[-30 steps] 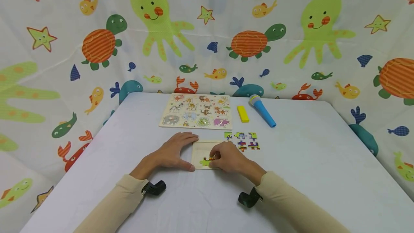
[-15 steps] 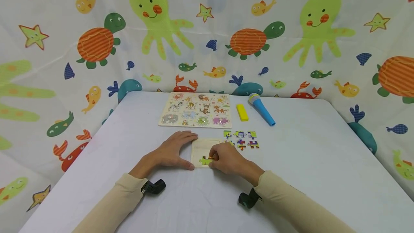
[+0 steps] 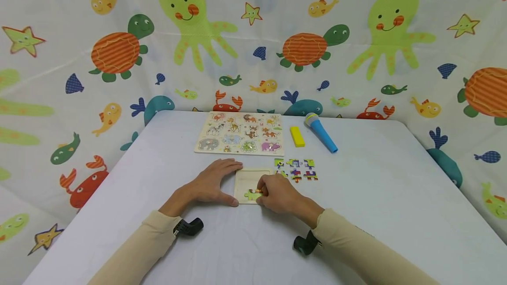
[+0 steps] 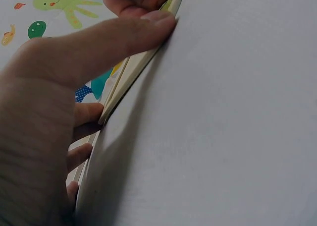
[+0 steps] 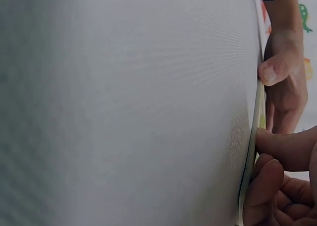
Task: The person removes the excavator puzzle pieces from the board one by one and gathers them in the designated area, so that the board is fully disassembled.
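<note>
In the head view, a small wooden puzzle tray lies on the table between both hands. My left hand spans its left side, thumb at the near corner and index finger at the far corner; the left wrist view has that thumb on the tray's edge. A green jigsaw piece lies along the tray's near side. Over the tray's right part, my right hand pinches a jigsaw piece with curled fingers and thumb, mostly hiding it. Several loose jigsaw pieces lie just beyond that hand.
Behind the tray lies a wooden animal puzzle board. To its right are a yellow block and a blue toy microphone. A curtain printed with sea animals hangs behind the white table.
The head view has shifted slightly. Both hands keep nearly the same places on the tray, the right fingers moving only a little over the jigsaw piece.
</note>
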### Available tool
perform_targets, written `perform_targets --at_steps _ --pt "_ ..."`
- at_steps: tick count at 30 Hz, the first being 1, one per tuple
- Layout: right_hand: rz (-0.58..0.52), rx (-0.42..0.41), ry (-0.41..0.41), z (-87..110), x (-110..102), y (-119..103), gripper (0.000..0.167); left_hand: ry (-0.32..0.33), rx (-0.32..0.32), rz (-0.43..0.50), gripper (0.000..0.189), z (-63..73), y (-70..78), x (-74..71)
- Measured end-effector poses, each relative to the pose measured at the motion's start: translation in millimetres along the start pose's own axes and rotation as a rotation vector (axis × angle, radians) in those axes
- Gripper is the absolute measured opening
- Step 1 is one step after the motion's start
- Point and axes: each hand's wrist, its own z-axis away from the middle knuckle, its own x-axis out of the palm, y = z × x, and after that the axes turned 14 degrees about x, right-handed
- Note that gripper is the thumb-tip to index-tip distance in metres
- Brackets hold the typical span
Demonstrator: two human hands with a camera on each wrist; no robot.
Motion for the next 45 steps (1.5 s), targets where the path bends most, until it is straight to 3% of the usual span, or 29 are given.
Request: perform_targets --at_steps 15,37,45 --pt "0.000 -0.053 -0.001 0.5 -0.9 2.3 0.020 0.008 0.001 0.005 0.106 1.6 -1.7 1.6" --pt "-0.217 -0.131 0.003 4.0 -9.7 6.7 0.008 0.018 0.015 -0.006 0.106 0.8 1.1 0.7" --pt "-0.256 -0.087 0.046 5.0 -17.6 14.5 0.005 0.008 0.013 -0.009 0.105 1.5 0.1 1.1"
